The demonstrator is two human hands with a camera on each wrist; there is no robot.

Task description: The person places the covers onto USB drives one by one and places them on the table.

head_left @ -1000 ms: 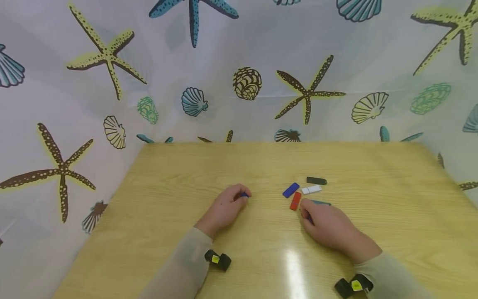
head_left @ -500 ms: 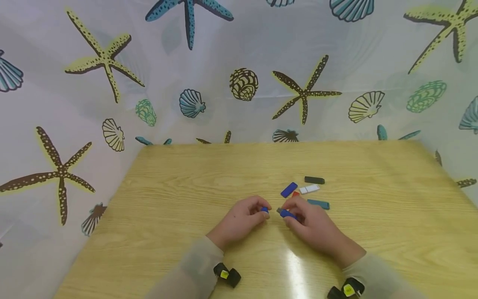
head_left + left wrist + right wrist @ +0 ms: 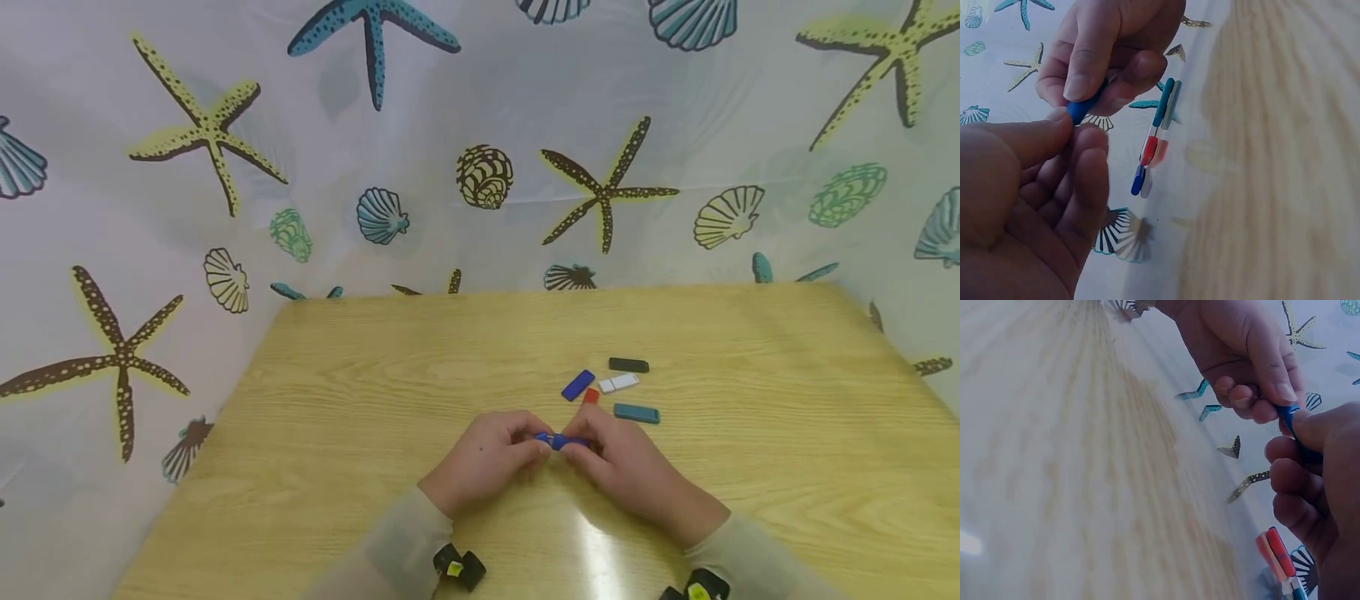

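Between thumb and fingers, my right hand [image 3: 633,458] pinches a blue USB flash drive [image 3: 561,442]. Its small blue cap [image 3: 542,437] is pinched by my left hand [image 3: 486,457]. Cap and drive meet end to end over the table; in the head view a narrow light strip shows between them. Fingertips hide most of both, and in the right wrist view the blue drive [image 3: 1291,419] runs from one hand to the other. How far the cap sits on the plug, I cannot tell.
Just beyond the hands lie other flash drives: dark blue [image 3: 577,385], white [image 3: 618,383], black [image 3: 628,365], teal [image 3: 637,413] and red [image 3: 591,396], the red one partly behind the right hand. A shell-print cloth [image 3: 420,125] stands around the wooden table [image 3: 337,375].
My left hand moved right with the cap. My right hand picked up the blue drive and came left, plug end first, until both parts met. The teal drive is now uncovered.
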